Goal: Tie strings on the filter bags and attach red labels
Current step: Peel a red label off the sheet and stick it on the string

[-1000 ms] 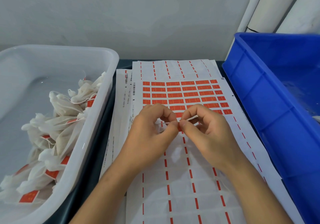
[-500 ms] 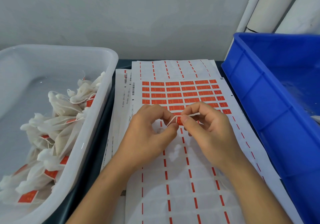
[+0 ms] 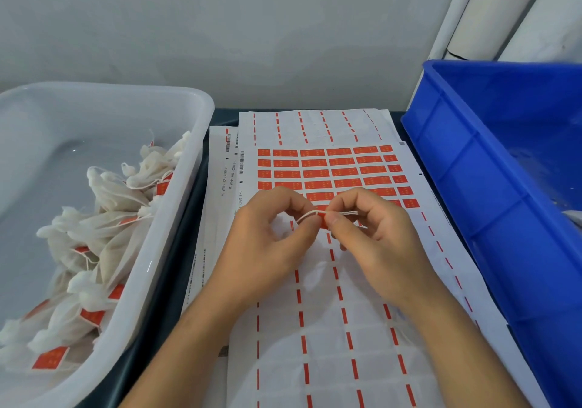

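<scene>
My left hand (image 3: 271,244) and my right hand (image 3: 374,244) meet over the label sheet (image 3: 330,329). Both pinch a small red label (image 3: 323,219) between thumb and fingers, with a thin white string (image 3: 345,213) running across it and sticking out to the right. A white filter bag (image 3: 285,229) lies partly hidden under my left hand. Rows of unused red labels (image 3: 327,171) fill the sheet's far part. Finished filter bags with red labels (image 3: 104,237) are piled in the white tub.
The white plastic tub (image 3: 189,168) stands at the left and a blue crate (image 3: 478,206) at the right, both close to the sheets. Further label sheets (image 3: 220,168) lie underneath. White pipes (image 3: 491,7) rise at the back right against the wall.
Both hands have stayed together on the label. The string end now sticks out further to the right of my right thumb.
</scene>
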`<action>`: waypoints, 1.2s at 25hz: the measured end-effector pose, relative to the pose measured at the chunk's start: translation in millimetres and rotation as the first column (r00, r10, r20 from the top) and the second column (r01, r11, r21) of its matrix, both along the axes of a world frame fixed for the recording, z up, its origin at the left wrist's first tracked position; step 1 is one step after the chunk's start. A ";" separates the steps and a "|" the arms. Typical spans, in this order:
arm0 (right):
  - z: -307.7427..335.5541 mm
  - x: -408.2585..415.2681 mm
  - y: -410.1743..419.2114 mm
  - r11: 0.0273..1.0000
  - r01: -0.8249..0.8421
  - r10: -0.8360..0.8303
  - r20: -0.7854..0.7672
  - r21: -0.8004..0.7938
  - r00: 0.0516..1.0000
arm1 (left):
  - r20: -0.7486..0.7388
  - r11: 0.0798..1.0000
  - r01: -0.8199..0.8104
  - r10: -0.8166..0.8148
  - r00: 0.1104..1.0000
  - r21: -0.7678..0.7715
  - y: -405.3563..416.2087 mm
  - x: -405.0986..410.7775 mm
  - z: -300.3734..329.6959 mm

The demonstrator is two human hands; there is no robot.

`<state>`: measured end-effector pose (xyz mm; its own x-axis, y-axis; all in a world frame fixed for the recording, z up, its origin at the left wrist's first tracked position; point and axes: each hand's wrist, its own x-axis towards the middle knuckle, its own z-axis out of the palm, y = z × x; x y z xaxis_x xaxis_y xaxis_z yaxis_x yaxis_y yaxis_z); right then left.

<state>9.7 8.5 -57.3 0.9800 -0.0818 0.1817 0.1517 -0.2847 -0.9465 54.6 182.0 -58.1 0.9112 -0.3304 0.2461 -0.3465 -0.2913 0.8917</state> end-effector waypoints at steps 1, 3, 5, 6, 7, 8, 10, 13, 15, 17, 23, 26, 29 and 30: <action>0.1 -0.2 0.4 1.000 -0.008 0.008 0.004 0.003 1.000 | 0.007 1.000 0.002 -0.002 1.000 0.001 0.3 -0.2 0.3; -0.2 -0.2 1.0 1.000 -0.003 0.003 0.014 -0.016 1.000 | 0.015 1.000 0.004 -0.005 1.000 0.006 1.4 -0.4 1.6; -1.1 -0.2 1.3 0.999 0.012 -0.011 0.020 -0.050 1.000 | 0.006 1.000 0.003 -0.003 1.000 0.025 2.9 -1.2 3.0; -1.7 -0.3 1.6 0.998 0.018 -0.017 0.019 -0.065 1.000 | -0.007 0.999 0.001 -0.001 1.000 0.041 3.5 -1.7 3.1; -2.3 -0.3 1.9 0.997 0.020 -0.019 0.016 -0.072 1.000 | -0.026 0.999 0.002 -0.001 1.000 0.054 3.8 -2.5 2.8; -2.5 -0.3 2.1 0.997 0.020 -0.019 0.014 -0.070 1.000 | -0.045 0.998 0.004 -0.001 0.999 0.065 4.2 -3.2 2.0; -1.5 -0.5 2.9 0.999 0.017 -0.016 0.014 -0.050 1.000 | -0.071 0.998 0.006 -0.001 0.997 0.070 5.6 -4.7 0.3; -1.0 -1.3 4.6 1.000 -0.015 0.015 0.012 -0.016 1.000 | -0.112 0.999 -0.005 0.010 0.994 0.042 8.3 -6.1 -1.6; -0.1 -1.6 6.7 0.999 -0.033 0.033 0.011 -0.030 0.999 | -0.165 1.000 -0.014 0.018 0.986 0.024 7.9 -6.9 -1.9; 0.0 -1.2 7.3 0.999 -0.028 0.029 0.021 -0.045 0.999 | -0.163 0.998 -0.023 0.032 0.986 0.058 7.2 -8.5 0.8; -2.0 -0.3 5.7 0.999 -0.002 0.003 0.018 -0.039 1.000 | 0.022 0.871 -0.194 0.206 0.978 0.451 21.2 -16.6 9.2; -0.6 -1.8 11.8 0.995 0.009 -0.006 0.025 -0.097 1.000 | 0.067 0.852 -0.254 0.252 0.965 0.458 25.2 -28.2 13.5; 7.1 -6.5 22.6 0.984 -0.023 0.035 0.065 -0.179 0.997 | 0.133 0.864 -0.312 0.283 0.950 0.394 24.6 -39.9 26.0; 12.1 -7.9 27.5 0.978 -0.048 0.065 0.081 -0.204 0.995 | 0.163 0.867 -0.327 0.286 0.944 0.376 25.3 -44.6 32.1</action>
